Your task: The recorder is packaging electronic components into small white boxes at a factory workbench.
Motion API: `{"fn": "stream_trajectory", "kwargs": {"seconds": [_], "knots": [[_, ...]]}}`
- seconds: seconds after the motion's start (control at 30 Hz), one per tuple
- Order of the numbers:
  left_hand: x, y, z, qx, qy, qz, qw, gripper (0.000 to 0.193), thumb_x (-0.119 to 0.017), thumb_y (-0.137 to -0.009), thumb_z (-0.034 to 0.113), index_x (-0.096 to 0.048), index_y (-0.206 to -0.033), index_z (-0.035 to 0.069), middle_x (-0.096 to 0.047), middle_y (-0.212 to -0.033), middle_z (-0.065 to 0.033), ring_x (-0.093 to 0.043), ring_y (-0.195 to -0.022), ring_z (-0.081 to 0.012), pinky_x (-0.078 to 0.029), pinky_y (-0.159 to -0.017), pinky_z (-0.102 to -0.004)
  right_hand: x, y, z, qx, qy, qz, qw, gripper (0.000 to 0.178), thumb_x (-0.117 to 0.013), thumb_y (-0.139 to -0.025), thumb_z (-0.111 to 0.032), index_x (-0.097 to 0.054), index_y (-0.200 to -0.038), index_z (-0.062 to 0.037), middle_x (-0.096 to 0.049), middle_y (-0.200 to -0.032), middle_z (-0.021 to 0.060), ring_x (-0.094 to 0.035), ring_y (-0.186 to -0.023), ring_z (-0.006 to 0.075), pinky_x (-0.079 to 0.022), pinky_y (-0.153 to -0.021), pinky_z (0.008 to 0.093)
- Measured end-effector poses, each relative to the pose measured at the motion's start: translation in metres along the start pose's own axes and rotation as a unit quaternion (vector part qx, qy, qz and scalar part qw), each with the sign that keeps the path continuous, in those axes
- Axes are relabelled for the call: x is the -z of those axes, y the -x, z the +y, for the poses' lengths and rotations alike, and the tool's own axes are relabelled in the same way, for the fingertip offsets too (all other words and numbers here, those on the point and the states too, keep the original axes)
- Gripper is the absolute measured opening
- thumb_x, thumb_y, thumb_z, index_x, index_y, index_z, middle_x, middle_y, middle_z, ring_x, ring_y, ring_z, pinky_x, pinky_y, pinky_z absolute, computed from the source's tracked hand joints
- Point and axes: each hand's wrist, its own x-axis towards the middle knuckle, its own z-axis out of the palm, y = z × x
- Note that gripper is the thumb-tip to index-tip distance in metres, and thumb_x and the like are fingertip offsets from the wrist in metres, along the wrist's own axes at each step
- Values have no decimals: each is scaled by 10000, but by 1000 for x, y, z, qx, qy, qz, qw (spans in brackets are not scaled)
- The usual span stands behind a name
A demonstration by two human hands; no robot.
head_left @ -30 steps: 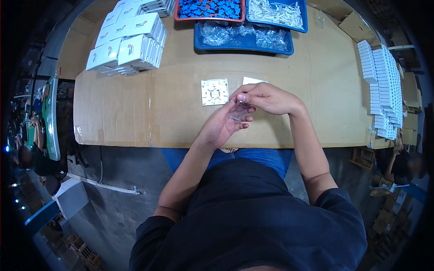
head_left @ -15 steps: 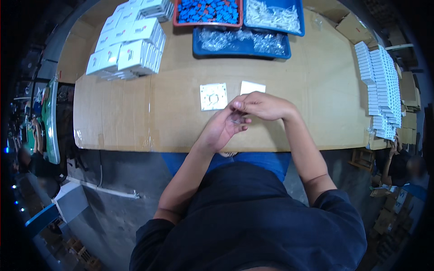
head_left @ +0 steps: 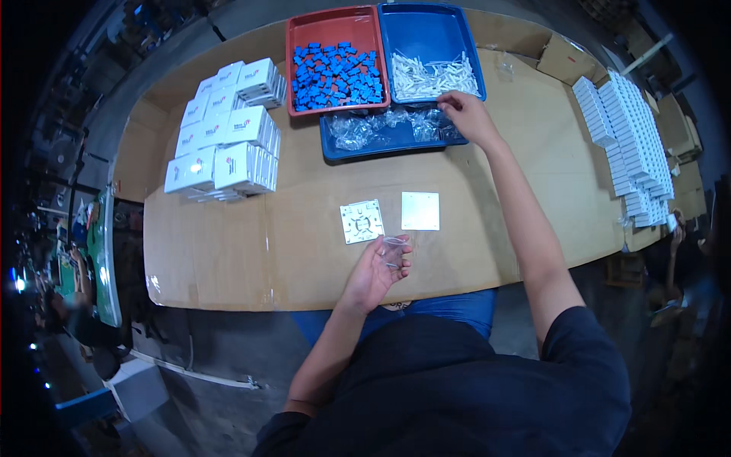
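Note:
A small clear plastic bag (head_left: pixel 393 253) rests in my left hand (head_left: pixel 369 280), whose curled fingers hold it near the front of the table. Just beyond it lie a square white plastic plate with raised fittings and cut-outs (head_left: pixel 362 222) and a plain square white plate (head_left: pixel 420 211). My right hand (head_left: pixel 468 118) reaches far forward, over the near rim of a blue tray of white slender pieces (head_left: pixel 434 75). Its thumb and forefinger look slightly apart, and I see nothing between them. Below that hand sits another blue tray (head_left: pixel 381 146) with clear plastic bags (head_left: pixel 354 129).
A red tray (head_left: pixel 335 27) of small blue parts stands at the back. Stacked white boxes (head_left: pixel 221 126) occupy the left; tall stacks of white pieces (head_left: pixel 628 152) line the right. Cardboard (head_left: pixel 228 259) covers the table. Other people work at both sides.
My hands were together; the right has moved forward to the trays, while the left stays near the front with the bag now plainly visible. The view has tilted, showing more of the trays.

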Motion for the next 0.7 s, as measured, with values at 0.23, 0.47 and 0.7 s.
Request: {"fn": "stream_trajectory", "kwargs": {"seconds": [0.23, 0.47, 0.7], "knots": [[-2, 10, 1, 0, 27, 3, 1000, 584, -388, -1120, 471, -568, -1408, -4, -673, -1135, -80, -633, -945, -194, -542, -867, -349, -6, -45, 12, 42, 164, 36, 985, 205, -670, -967, -141, -760, -1137, -72, -755, -1073, 133, -721, -981, 303, -556, -883, 413], [6, 16, -3, -8, 8, 14, 1000, 571, -400, -1118, 473, -580, -1397, 7, -688, -1184, -98, -655, -953, -189, -545, -872, -343, -18, -52, 14, 59, 261, 40, 963, 199, -698, -942, -229, -796, -1070, -113, -705, -1029, 114, -682, -1010, 335, -504, -901, 487], [0, 12, -3, -1, 12, 9, 1000, 581, -407, -1111, 477, -576, -1404, 5, -681, -1161, -89, -639, -964, -207, -546, -883, -348, -5, -54, 43, 39, 243, 123, 961, 192, -713, -928, -233, -808, -1055, -124, -728, -1021, 140, -697, -950, 344, -514, -875, 454]]}}
